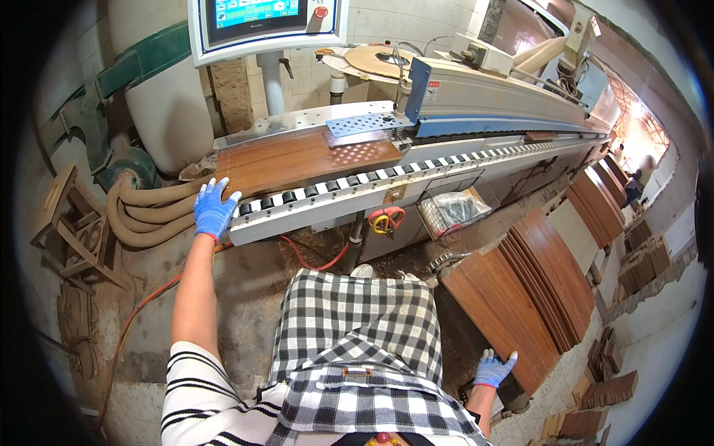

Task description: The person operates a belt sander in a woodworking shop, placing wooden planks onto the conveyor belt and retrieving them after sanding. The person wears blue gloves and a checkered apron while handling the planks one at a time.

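My left hand (215, 210), in a blue glove with white fingertips, is open with fingers spread, at the near left end of a brown wood-grain panel (275, 164). That panel lies on the machine's bed, its right end under a perforated pale-blue plate (361, 125). A roller rail (320, 195) with black and white rollers runs along its front. Low on the right, my right hand (493, 369), gloved the same way, rests at the near corner of the top wooden board (500, 312) of a stack. Its fingers are stretched and its thumb is apart.
A control screen (256, 13) with a red button stands above the machine (513, 93). Thick hoses (152, 212) and a wooden stool (74, 227) are at left. A wire basket (457, 207) hangs beneath the rail. More board stacks (595, 204) line the right, with a person (636, 186) far back.
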Motion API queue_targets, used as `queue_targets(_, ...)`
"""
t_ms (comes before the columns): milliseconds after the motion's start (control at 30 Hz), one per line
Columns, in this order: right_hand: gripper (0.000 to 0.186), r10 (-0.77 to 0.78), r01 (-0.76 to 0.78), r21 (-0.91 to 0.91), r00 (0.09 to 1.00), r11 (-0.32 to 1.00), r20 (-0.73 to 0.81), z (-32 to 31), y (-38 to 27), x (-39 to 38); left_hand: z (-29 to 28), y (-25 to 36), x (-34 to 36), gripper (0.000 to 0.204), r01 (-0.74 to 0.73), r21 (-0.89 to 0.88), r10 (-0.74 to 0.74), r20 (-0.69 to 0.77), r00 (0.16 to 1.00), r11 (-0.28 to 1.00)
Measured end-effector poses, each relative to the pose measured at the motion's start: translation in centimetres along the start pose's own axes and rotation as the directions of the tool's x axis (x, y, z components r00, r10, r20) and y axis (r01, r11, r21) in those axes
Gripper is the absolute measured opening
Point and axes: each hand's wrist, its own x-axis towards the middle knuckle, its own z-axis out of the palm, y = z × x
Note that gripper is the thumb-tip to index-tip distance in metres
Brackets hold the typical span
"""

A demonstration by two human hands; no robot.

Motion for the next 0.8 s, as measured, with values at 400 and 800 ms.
queue_targets(400, 0.074, -0.114, 0.115, 0.095, 0.993, 0.989, -0.024, -2.5, -2.4, 1.4, -0.2, 4.0, 0.5, 0.064, 0.003, 0.125, -0.014, 0.088, 0.996, 0.992)
queue_targets(800, 0.062, -0.013, 0.011, 0.046, 0.998, 0.999, 0.061, -4.0, -4.6, 0.8, 2.7, 11.6, 1.4, 0.065, -0.085, 0.112, 0.076, 0.077, 0.994, 0.990)
